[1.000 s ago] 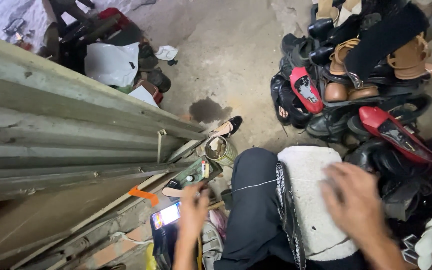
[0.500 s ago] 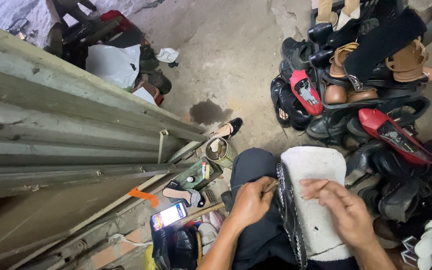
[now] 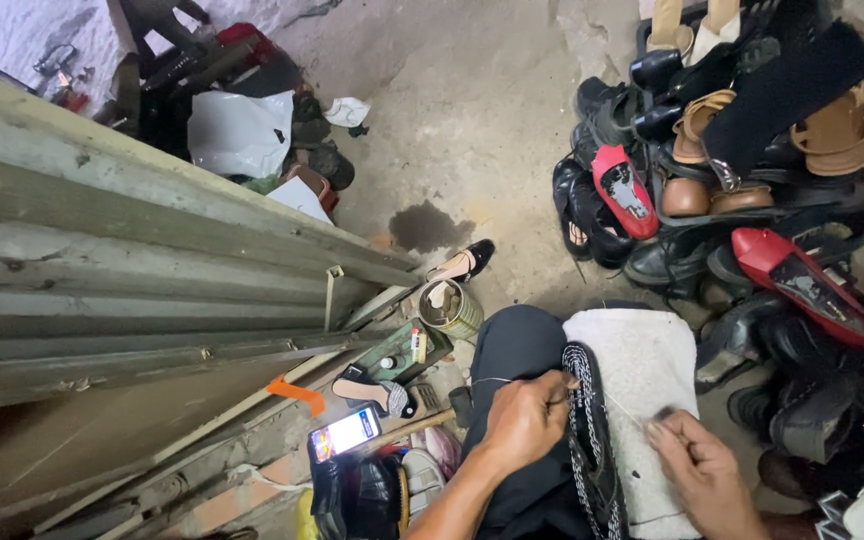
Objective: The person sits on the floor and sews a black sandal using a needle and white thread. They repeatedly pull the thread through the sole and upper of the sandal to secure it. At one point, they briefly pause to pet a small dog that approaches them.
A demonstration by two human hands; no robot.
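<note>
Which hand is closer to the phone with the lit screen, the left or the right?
The left. The left hand is over the black shoe on the lap, just right of the phone. The right hand is farther away, beyond the shoe, on the white cloth.

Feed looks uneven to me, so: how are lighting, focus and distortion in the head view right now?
Head view: wide-angle bending at the edges; the left hand and right hand over the black shoe are lit and fairly sharp; the shoe pile is dim; the phone screen glares.
</note>
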